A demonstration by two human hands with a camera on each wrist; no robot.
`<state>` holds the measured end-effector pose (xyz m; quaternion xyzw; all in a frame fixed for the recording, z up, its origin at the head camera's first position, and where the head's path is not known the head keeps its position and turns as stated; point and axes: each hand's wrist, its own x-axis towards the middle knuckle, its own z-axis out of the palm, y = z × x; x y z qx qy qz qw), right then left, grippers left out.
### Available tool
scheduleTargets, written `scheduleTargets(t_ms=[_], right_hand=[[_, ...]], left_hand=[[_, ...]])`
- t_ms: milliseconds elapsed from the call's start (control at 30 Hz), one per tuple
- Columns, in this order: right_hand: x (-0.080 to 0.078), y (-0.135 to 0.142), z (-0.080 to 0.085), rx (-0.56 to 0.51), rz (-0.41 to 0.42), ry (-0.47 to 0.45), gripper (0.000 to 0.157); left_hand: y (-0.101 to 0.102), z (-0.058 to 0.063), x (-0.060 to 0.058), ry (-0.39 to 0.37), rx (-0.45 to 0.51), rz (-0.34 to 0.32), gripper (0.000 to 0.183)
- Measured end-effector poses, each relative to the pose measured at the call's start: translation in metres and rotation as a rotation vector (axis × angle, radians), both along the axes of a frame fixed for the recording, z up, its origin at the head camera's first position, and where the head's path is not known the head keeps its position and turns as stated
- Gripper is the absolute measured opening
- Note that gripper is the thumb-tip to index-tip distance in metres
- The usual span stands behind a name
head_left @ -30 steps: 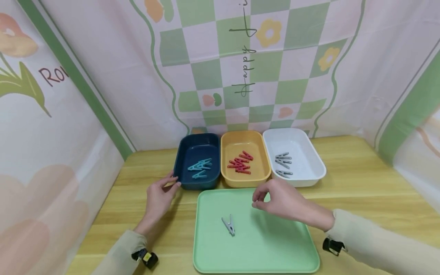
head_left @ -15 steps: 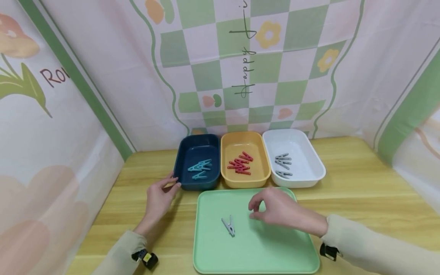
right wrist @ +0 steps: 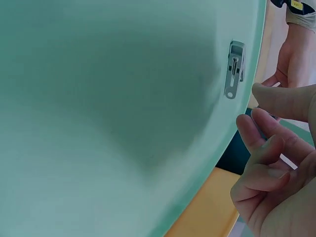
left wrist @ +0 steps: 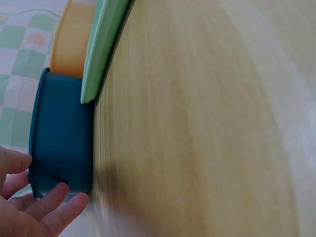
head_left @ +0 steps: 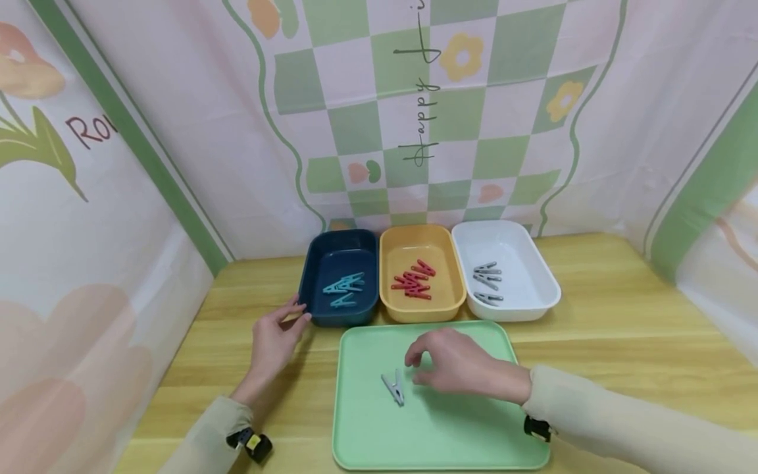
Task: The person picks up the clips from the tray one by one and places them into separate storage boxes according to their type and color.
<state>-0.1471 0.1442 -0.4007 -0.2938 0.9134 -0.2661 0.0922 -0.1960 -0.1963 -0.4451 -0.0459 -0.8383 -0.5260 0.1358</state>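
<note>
On the green tray [head_left: 450,447] lies one grey clothespin [head_left: 393,388], its handles spread. My right hand [head_left: 453,362] hovers over the tray just right of that clothespin, holding nothing; the right wrist view shows a gap between thumb [right wrist: 281,102] and fingertips, with the clothespin [right wrist: 234,70] beyond them. My left hand [head_left: 275,345] touches the near left corner of the dark blue bin [head_left: 343,318]. Its fingers [left wrist: 52,200] lie loosely extended at the bin's outer wall [left wrist: 61,133], with the thumb at the rim.
Teal clothespins [head_left: 345,284] lie in the blue bin. Beside it, a yellow bin [head_left: 423,315] holds several red clothespins [head_left: 414,280], and a white bin [head_left: 535,289] holds grey ones [head_left: 487,280]. A patterned cloth [head_left: 403,131] hangs behind the wooden table [head_left: 628,309].
My right hand has moved left and slightly down over the tray toward the grey clothespin, thumb and fingers parting wider. The left hand stays at the blue bin's corner.
</note>
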Motion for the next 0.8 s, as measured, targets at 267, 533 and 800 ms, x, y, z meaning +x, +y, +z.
scheduleTargets(t_ms=[267,533,800], right_hand=[[-0.005,-0.016,-0.007,0.016,0.049,0.019,0.030],[-0.007,-0.027,-0.013,0.024,0.078,-0.007,0.030],[-0.006,-0.027,-0.014,0.017,0.108,-0.016,0.025]], left_hand=[[0.000,0.001,0.000,0.005,-0.005,0.002,0.026],[0.000,0.001,0.001,-0.001,0.008,0.000,0.026],[0.000,0.001,0.001,-0.006,0.021,-0.007,0.026]])
